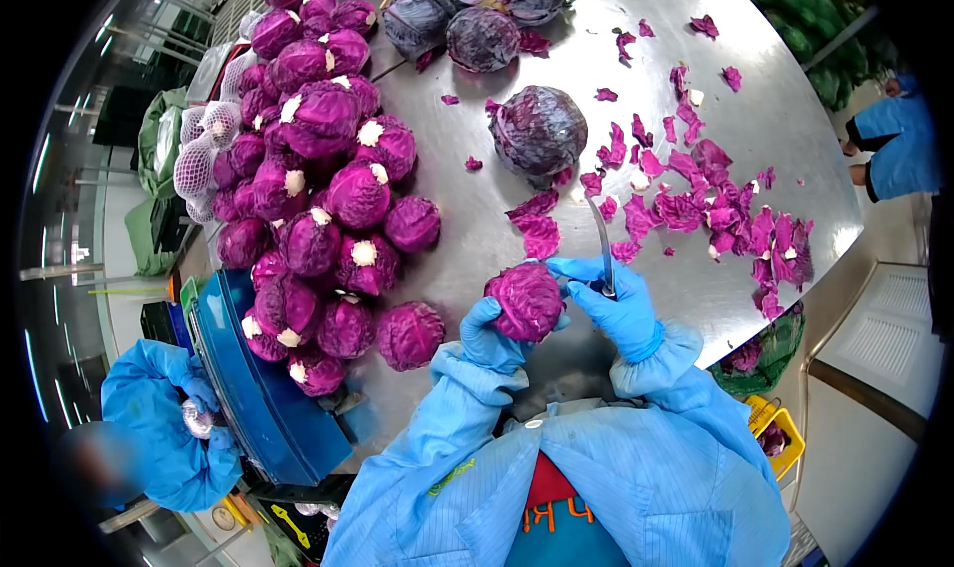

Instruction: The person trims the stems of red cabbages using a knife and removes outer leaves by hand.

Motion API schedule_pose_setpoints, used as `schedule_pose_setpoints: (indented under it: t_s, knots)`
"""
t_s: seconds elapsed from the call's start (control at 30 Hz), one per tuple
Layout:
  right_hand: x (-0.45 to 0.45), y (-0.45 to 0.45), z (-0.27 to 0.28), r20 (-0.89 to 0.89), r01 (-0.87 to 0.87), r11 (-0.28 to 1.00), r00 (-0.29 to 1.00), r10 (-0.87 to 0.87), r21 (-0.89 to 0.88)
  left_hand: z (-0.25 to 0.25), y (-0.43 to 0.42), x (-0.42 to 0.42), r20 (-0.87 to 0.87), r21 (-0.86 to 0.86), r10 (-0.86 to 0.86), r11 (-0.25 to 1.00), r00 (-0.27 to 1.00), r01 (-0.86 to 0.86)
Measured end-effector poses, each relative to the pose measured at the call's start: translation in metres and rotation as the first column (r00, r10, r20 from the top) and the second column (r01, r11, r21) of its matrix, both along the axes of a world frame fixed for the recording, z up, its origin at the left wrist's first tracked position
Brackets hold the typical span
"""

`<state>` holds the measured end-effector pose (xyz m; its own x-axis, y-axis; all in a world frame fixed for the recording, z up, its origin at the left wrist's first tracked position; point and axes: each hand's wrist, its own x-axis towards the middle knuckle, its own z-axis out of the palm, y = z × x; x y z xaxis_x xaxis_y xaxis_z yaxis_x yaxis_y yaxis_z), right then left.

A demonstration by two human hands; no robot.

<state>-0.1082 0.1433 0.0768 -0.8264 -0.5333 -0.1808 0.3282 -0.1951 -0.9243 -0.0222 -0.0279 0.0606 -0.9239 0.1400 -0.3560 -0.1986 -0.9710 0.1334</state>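
My left hand (494,336), in a blue glove, is closed around the left underside of a trimmed red cabbage (525,303) above the table's near edge. In my gloved right hand (618,309) is a knife (604,241), its curved blade pointing away from me. The right fingertips are close by the cabbage's right side; whether they touch it I cannot tell. Beyond them, an untrimmed dark cabbage (540,132) sits on the metal table (447,169), with loose purple leaves (537,224) in front of it.
A large pile of trimmed cabbages (328,199) covers the table's left side. More dark cabbages (482,38) are at the far edge. Leaf scraps (711,204) lie scattered on the right. A yellow crate (780,438) stands lower right. Another person (164,418) works at the left.
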Motion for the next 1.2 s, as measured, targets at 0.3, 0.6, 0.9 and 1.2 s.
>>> schedule_pose_setpoints:
  t_s: [0.3,0.6,0.9,1.2]
  knots:
    - [0.007,-0.002,0.014,-0.104,-0.039,0.934,0.991,0.080,0.355,-0.001,0.002,-0.003,-0.040,-0.419,0.197,0.887,0.980,-0.196]
    - [0.014,-0.016,0.013,-0.270,0.046,0.964,0.963,0.027,0.261,-0.004,0.004,-0.006,-0.311,-0.825,0.248,0.409,0.917,-0.390]
    - [-0.002,-0.004,0.006,0.132,-0.219,0.944,0.973,0.191,0.249,0.004,0.008,-0.002,-0.350,-0.884,0.192,0.256,0.917,-0.392]
    - [0.004,0.018,-0.001,0.134,-0.370,0.928,0.919,0.371,-0.036,0.007,-0.015,-0.011,0.023,-0.434,0.377,0.838,0.926,-0.330]
